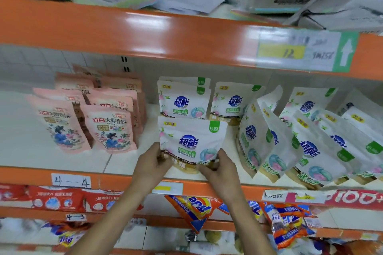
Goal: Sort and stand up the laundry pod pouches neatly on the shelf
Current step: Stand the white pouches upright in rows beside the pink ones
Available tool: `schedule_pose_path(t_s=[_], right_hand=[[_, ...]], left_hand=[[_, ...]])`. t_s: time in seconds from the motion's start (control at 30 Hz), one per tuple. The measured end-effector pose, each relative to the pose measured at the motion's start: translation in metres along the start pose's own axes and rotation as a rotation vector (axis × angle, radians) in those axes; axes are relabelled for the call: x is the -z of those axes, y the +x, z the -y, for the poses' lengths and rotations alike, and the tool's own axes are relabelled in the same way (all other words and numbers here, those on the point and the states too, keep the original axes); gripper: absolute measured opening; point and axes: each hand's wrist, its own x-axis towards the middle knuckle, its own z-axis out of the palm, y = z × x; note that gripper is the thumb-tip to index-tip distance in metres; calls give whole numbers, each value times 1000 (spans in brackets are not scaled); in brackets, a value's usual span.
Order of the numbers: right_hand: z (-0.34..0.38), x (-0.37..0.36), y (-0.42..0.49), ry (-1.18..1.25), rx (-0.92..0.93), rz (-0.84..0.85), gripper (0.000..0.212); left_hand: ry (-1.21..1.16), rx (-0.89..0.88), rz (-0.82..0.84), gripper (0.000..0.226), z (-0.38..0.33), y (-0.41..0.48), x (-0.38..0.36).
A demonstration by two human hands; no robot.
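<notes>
Both my hands hold one white laundry pod pouch [191,141] upright at the front of the middle shelf [124,163]. My left hand [152,163] grips its lower left corner, my right hand [219,168] its lower right corner. Behind it stand upright white pouches [183,99] and another white pouch [235,102]. To the right, several white pouches [306,141] lean and lie tilted against each other. On the left, pink pouches [110,128] stand in rows.
An orange shelf beam [145,33] with a price tag [300,50] runs overhead, with papers and boxes piled above. The shelf's orange front edge [31,176] carries a "4-4" label [71,181]. Detergent bags [194,211] hang on the shelf below.
</notes>
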Motion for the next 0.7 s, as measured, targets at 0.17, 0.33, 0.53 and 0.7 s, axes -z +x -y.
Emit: schedule_pose_path(t_s=[0.17, 0.33, 0.53, 0.7], right_hand=[[-2, -8, 19, 46, 21, -42, 34], [-3, -14, 44, 22, 49, -94, 31], [-5, -20, 68, -10, 100, -156, 36], [-10, -20, 87, -2, 118, -162, 42]], left_hand=[[80, -1, -70, 24, 0, 4, -7], [17, 21, -106, 23, -1, 34, -10], [-71, -19, -168, 35, 8, 62, -14], [-164, -65, -176, 46, 4, 77, -11]])
